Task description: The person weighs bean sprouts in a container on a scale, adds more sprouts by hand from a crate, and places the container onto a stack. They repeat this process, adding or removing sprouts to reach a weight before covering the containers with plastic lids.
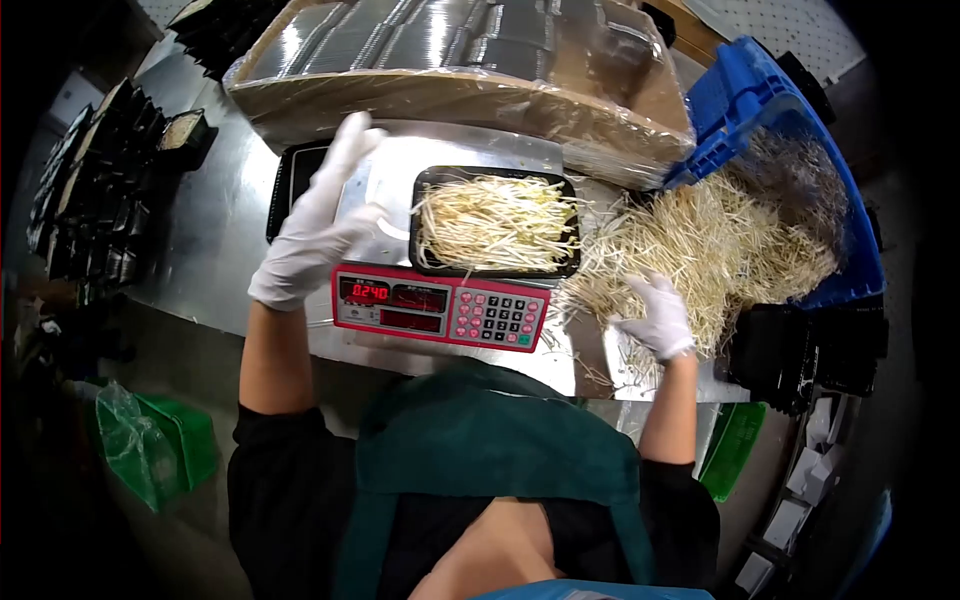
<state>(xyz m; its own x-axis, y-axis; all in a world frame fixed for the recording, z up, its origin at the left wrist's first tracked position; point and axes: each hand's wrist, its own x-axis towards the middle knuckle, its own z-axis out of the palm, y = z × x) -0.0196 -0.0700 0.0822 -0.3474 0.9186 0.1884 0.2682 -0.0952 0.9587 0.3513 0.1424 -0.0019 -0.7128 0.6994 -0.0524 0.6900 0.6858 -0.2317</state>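
A black tray (424, 256) heaped with bean sprouts (495, 222) rests on the scale, whose red front panel (440, 308) shows 0.240 in lit digits. To the left of this tray, my left hand (312, 232), in a white glove, is open with fingers stretched up and thumb apart, holding nothing. My right hand (658, 318), gloved too, lies at the near edge of a large loose pile of bean sprouts (700, 240). Its thumb and fingers are spread, and no sprouts show in its grasp. Behind my left hand, a black tray (292, 185) is partly hidden.
A plastic-lined carton (420, 105) of clear lids stands across the back. The sprout pile spills from a tipped blue crate (820, 130) at right. Stacked black trays (790, 350) sit near it; filled trays (95, 190) are piled far left. A green crate (175, 440) stands below left.
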